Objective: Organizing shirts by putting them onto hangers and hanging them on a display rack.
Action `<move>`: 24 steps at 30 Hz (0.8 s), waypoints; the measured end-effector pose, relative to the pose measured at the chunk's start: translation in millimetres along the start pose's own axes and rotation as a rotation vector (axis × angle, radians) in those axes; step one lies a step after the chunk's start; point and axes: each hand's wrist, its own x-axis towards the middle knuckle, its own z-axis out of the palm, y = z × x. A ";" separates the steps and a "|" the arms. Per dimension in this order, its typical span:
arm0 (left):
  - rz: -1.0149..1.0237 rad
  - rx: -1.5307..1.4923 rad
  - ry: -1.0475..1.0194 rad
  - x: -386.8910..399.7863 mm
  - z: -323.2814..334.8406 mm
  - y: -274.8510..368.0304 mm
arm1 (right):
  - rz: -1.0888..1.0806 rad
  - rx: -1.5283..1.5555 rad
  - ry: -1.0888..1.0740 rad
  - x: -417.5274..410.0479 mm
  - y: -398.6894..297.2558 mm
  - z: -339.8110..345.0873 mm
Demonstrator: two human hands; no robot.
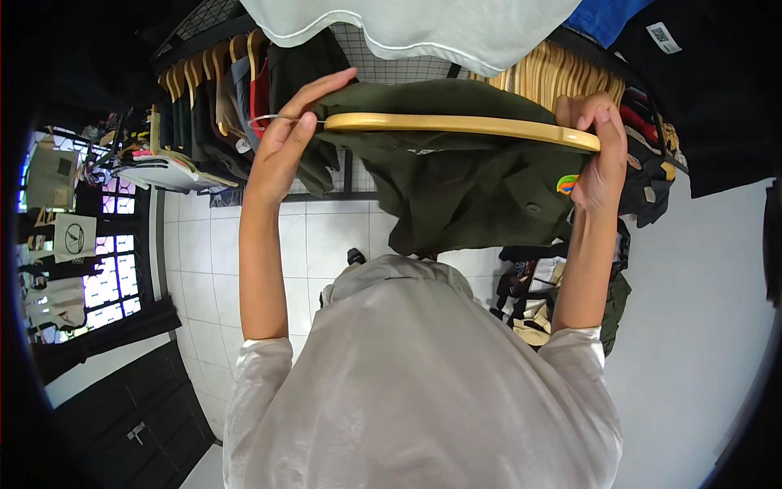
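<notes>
A light wooden clothes hanger [452, 124] lies crosswise before me, with a dark green garment [464, 195] around and below it. My left hand [284, 143] is at the hanger's hook end, the metal hook passing by its palm and the thumb and fingers spread against the garment's edge. The hanger's far end is gripped by my right hand [599, 143], its fingers bent over the wood and cloth. A small green and orange patch or tag [567, 184] shows on the garment beside my right palm.
Clothes on wooden hangers [214, 79] hang at the upper left. Many wooden hangers [550, 70] hang at the upper right, before a wire grid [391, 49]. A pale garment [415, 21] hangs overhead. Piled clothes [537, 305] lie at the right, beside a wall [690, 293].
</notes>
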 end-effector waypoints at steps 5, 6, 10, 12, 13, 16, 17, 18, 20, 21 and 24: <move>-0.290 -0.179 0.101 -16.6 0.6 -32.3 | 0.239 -0.208 0.318 -4.0 12.6 34.1; -0.345 -0.209 0.112 -19.9 1.1 -40.3 | 0.222 -0.258 0.304 -2.4 18.0 40.2; -0.229 -0.165 -0.047 -40.6 10.9 -69.8 | 0.174 -0.340 0.274 6.1 27.1 49.2; -0.285 -0.113 -0.044 -47.6 12.9 -76.0 | 0.148 -0.300 0.278 8.7 28.4 49.1; -0.333 -0.062 -0.046 -48.7 14.3 -76.0 | 0.150 -0.300 0.278 9.7 27.9 47.3; -0.298 0.045 -0.047 -46.8 18.4 -57.2 | 0.093 -0.334 0.335 12.2 22.3 35.5; -0.223 0.105 -0.041 -47.6 19.6 -43.1 | 0.091 -0.339 0.340 12.1 20.1 30.1; -0.149 0.164 -0.035 -44.2 20.7 -29.5 | 0.085 -0.316 0.313 11.7 18.0 24.1; -0.074 0.154 -0.086 -31.5 23.7 -5.5 | 0.072 -0.248 0.235 9.5 14.4 11.5; -0.002 0.148 -0.132 -26.5 24.4 5.7 | 0.079 -0.266 0.259 7.4 12.5 5.3; 0.082 0.134 -0.247 -7.8 15.3 28.0 | 0.027 -0.385 0.034 4.8 9.0 -10.0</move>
